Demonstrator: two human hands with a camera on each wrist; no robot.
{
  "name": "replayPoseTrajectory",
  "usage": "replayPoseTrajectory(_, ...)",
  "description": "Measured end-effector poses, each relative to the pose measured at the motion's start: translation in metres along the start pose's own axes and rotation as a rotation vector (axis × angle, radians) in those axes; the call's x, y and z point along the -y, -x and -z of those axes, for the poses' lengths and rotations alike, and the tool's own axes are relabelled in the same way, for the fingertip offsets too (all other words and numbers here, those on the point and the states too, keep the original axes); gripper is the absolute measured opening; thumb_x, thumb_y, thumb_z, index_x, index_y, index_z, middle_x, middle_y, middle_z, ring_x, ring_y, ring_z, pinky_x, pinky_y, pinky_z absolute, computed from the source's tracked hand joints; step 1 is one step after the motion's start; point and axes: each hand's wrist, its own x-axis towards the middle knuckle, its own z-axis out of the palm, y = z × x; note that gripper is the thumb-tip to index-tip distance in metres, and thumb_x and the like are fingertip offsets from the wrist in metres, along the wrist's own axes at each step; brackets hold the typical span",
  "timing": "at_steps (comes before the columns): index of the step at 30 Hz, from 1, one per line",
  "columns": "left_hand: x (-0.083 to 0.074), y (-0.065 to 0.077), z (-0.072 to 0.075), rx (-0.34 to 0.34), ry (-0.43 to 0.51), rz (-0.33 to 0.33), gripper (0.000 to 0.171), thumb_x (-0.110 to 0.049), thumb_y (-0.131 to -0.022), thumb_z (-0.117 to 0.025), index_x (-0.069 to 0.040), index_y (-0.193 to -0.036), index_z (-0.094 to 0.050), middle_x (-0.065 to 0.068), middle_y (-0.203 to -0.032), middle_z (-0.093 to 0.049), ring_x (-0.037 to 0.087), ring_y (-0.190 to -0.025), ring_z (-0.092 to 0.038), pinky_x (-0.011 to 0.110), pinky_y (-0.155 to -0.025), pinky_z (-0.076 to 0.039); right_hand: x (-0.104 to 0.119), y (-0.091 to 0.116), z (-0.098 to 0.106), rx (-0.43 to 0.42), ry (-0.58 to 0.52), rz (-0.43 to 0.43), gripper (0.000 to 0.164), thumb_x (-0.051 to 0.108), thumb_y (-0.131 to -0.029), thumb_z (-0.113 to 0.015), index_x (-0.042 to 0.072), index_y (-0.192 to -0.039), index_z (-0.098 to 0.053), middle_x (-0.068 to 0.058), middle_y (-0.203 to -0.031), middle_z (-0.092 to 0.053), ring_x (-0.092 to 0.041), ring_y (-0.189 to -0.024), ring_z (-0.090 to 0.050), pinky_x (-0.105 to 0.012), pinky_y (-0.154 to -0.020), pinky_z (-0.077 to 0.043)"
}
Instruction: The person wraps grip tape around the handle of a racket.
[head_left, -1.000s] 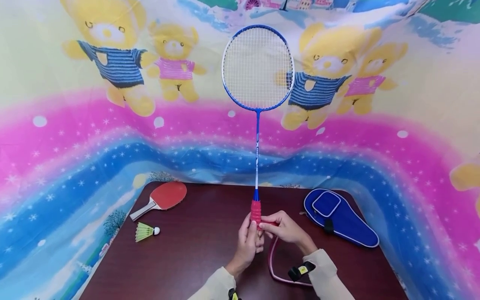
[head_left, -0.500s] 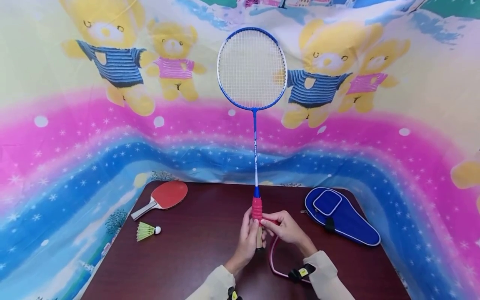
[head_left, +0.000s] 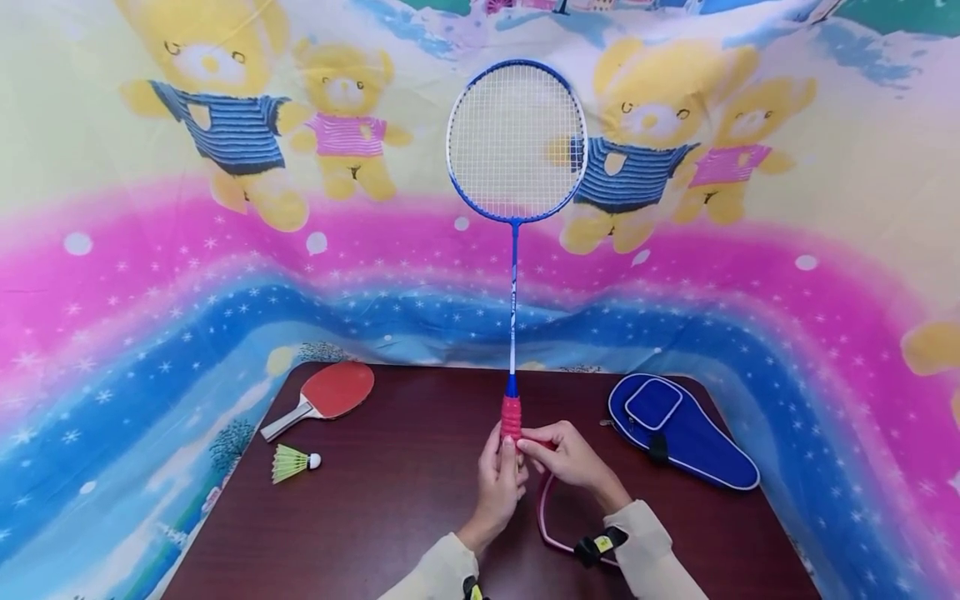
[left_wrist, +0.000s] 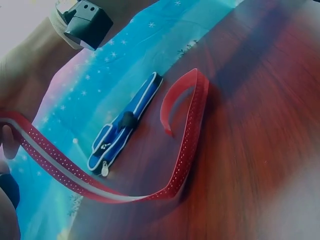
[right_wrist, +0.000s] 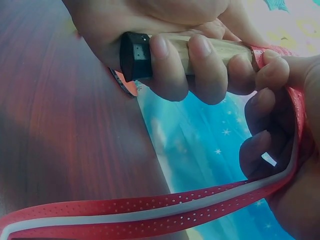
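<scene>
My left hand (head_left: pixel 498 483) holds a blue and white badminton racket (head_left: pixel 513 308) upright, its fingers curled round the bare wooden handle (right_wrist: pixel 180 55) above the black end cap (right_wrist: pixel 131 57). Red perforated grip tape (head_left: pixel 511 414) is wound in ridges round the handle's upper part. Close beside it, my right hand (head_left: pixel 576 458) pinches the tape where it leaves the handle. From there the loose tape strip (left_wrist: pixel 192 135), with a pale line down its inner side, hangs in a bend and curls at its free end over the table.
On the brown table (head_left: pixel 390 533), a red table tennis bat (head_left: pixel 339 392) and a yellow-green shuttlecock (head_left: pixel 294 462) lie at the left. A blue bat case (head_left: pixel 693 446) lies at the right. A bear-print cloth (head_left: pixel 360 242) hangs behind the table.
The racket head swings left, then back right. The handle's bare lower end, seen half a second ago, is mostly hidden behind the left hand in the head view. Both hands keep their holds.
</scene>
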Motion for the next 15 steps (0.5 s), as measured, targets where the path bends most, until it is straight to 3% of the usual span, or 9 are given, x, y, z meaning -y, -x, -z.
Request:
replayPoseTrajectory(2,-0.0005,-0.0018,0.0001,0.008,-0.022,0.002,0.042,-0.021,-0.114,-0.032,-0.005,-0.153,-0.032,0.034,-0.077,-0.034,0.005,-0.049,-0.038,0.015,-0.038,-0.033,-0.0002,-0.0004,0.0008,-0.012,0.001,0.009,0.023,0.000,-0.101,-0.061,0.000,-0.119,-0.074,-0.011,-0.056,-0.054,-0.036,-0.049,-0.047,-0.021,-0.041,-0.041)
replayPoseTrajectory(5,-0.0004,-0.0038,0.0003,0.018,-0.072,-0.003,0.039,-0.021,-0.114,-0.033,-0.005,-0.150,-0.032,0.038,-0.081,-0.040,0.023,-0.050,-0.040,0.021,-0.038,-0.038,-0.0003,0.0001,0.0007,-0.043,0.005,0.016,0.024,-0.001,-0.100,-0.061,-0.001,-0.121,-0.073,-0.011,-0.055,-0.054,-0.034,-0.048,-0.048,-0.021,-0.041,-0.042)
replayPoseTrajectory(8,0.0007,-0.0039,0.0002,-0.016,-0.147,-0.023,0.034,-0.016,-0.113,-0.036,-0.004,-0.146,-0.035,0.037,-0.085,-0.050,0.041,-0.056,-0.045,0.030,-0.041,-0.048,-0.0008,0.0009,-0.0009,-0.062,0.020,0.027,0.025,-0.001,-0.101,-0.060,-0.002,-0.123,-0.072,-0.013,-0.055,-0.055,-0.026,-0.046,-0.051,-0.022,-0.040,-0.043)
replayPoseTrajectory(12,0.0017,-0.0018,-0.0007,-0.083,-0.190,-0.024,0.033,-0.017,-0.113,-0.038,-0.005,-0.144,-0.041,0.035,-0.082,-0.052,0.031,-0.055,-0.051,0.030,-0.043,-0.052,-0.0021,0.0007,-0.0047,-0.079,0.032,0.021,0.025,0.000,-0.100,-0.062,-0.002,-0.123,-0.072,-0.016,-0.056,-0.057,-0.008,-0.048,-0.053,-0.021,-0.039,-0.042)
replayPoseTrajectory(15,0.0021,-0.0003,-0.0015,-0.115,-0.132,-0.009,0.036,-0.021,-0.114,-0.036,-0.005,-0.146,-0.043,0.033,-0.073,-0.046,0.013,-0.052,-0.045,0.020,-0.040,-0.043,-0.0035,-0.0013,-0.0057,-0.062,0.022,0.017,0.025,-0.001,-0.100,-0.062,-0.003,-0.122,-0.072,-0.018,-0.057,-0.058,-0.012,-0.048,-0.053,-0.022,-0.040,-0.042)
